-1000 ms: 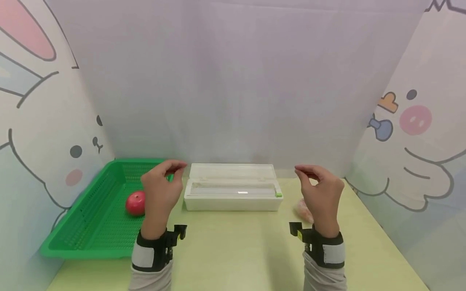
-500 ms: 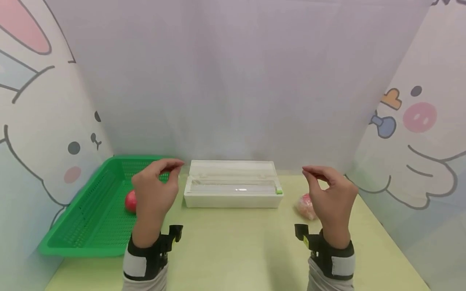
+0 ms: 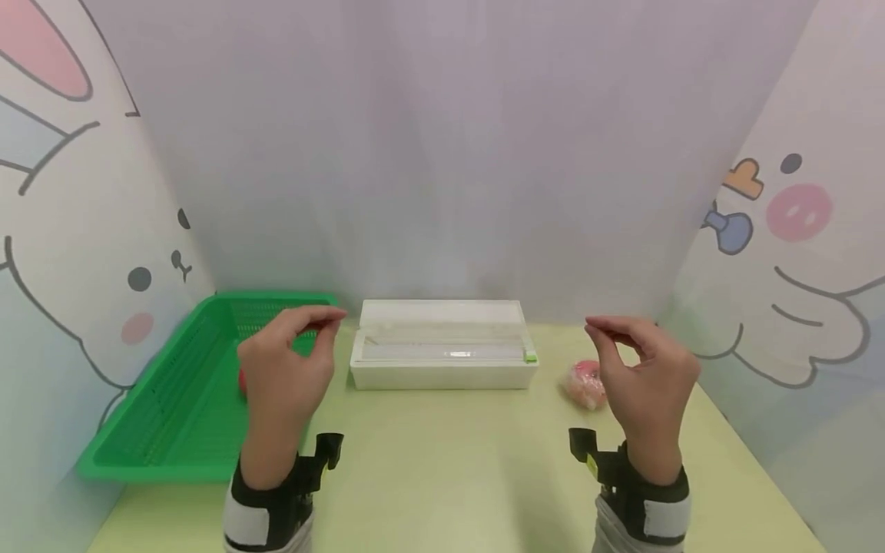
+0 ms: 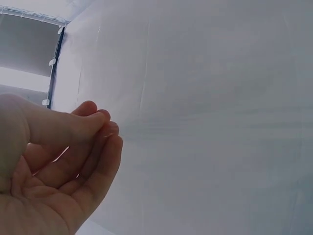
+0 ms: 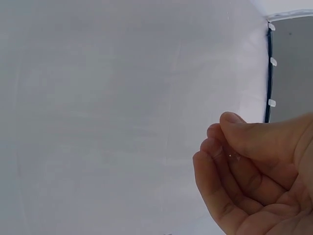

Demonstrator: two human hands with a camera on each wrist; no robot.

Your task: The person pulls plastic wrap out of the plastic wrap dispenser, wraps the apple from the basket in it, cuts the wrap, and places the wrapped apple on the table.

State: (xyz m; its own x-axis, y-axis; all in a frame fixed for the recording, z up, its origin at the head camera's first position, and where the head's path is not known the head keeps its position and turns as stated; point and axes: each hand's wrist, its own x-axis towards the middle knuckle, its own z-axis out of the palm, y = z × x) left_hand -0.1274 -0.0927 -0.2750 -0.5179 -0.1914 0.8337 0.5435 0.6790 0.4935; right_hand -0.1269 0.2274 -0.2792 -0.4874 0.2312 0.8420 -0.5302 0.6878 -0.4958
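Note:
Both hands are raised above the table with thumb tips brought against the fingertips, and I see nothing held in either. My left hand [image 3: 285, 376] stands in front of the green basket [image 3: 148, 474], hiding most of a red round fruit [image 3: 242, 382] inside it. In the left wrist view, the left thumb and fingers [image 4: 100, 161] are curled together. The right hand [image 3: 646, 380] is nearest a reddish round thing wrapped in clear film [image 3: 585, 385]. Between the hands, farther back, sits a white cling film box [image 3: 442, 377], its lid up and a clear roll inside.
A pale yellow table [image 3: 429, 468] lies under everything. Behind it hangs a plain whitish curtain [image 3: 442, 153]. Side walls with cartoon animals, a rabbit [image 3: 90, 230] at left and a pink-cheeked figure [image 3: 802, 299] at right, bound the space.
The two hands have drifted apart, left hand leftward and right hand rightward. The left hand now covers more of the red fruit, while the wrapped thing shows more.

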